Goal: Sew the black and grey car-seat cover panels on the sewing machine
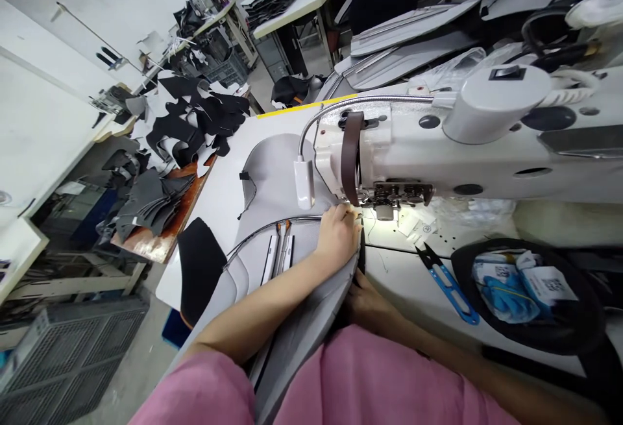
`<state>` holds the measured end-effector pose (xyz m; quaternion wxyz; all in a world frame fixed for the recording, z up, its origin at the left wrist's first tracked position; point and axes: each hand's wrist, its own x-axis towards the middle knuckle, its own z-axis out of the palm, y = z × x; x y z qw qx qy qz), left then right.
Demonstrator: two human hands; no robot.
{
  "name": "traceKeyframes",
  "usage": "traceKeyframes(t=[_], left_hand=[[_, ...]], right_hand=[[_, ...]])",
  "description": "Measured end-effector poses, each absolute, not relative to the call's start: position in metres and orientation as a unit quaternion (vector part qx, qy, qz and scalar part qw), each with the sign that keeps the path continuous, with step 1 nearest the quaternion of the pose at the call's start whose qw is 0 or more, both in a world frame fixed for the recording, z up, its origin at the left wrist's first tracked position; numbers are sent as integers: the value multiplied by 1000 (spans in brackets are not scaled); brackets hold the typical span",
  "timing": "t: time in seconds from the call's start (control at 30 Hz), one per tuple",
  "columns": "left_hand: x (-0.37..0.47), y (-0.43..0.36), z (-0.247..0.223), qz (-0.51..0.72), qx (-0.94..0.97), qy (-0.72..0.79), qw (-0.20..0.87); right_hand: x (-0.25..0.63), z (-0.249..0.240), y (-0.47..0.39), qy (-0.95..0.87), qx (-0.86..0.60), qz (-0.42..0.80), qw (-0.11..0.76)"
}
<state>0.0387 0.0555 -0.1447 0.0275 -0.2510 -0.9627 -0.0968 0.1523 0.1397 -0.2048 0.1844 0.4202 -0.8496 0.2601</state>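
A white sewing machine [413, 152] reaches in from the right, its lamp [304, 183] hanging over a large grey fabric piece [280, 172]. My left hand [338, 233] lies on the grey piece close to the lit needle area, fingers bent and pressed together at its edge. Lower down, my right hand [363, 298] is at the right edge of the same piece, partly under it; its fingers are mostly hidden. Two white-and-black strips [269, 259] with orange ends lie on the fabric, left of my left hand. A black panel [200, 269] is at its left side.
Blue thread snips [450, 289] lie on the machine table, beside a round black tray [535, 340] holding blue and white packets. Black and grey cut pieces [185, 120] are heaped at the left on a brown board [170, 237]. Grey crates [78, 347] stand on the floor.
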Motion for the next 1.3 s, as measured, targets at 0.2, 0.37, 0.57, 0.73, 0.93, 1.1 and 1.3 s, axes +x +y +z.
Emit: traceKeyframes(t=[0.2,0.37,0.57,0.73,0.93,1.1,1.3], left_hand=[[27,63,-142,-87,-225,-970,18],[14,67,-144,-64,-235,-970,-10],[17,62,-133,-57,-286,-956,-35],[59,39,-78,-62,-272,-945,-171],[73,27,-79,-194,-208,-931,-230],[73,30,-109,-272,-181,-932,-159],[60,24,-102,-317,-189,-912,-182]], right_hand=[[145,-209,139,-866,391,244,192],[133,-207,137,-860,379,302,158],[131,-205,130,-857,383,307,154],[155,-202,127,-867,397,237,187],[164,-199,126,-869,389,160,261],[158,-196,126,-864,368,197,280],[147,-164,160,-851,375,331,158]])
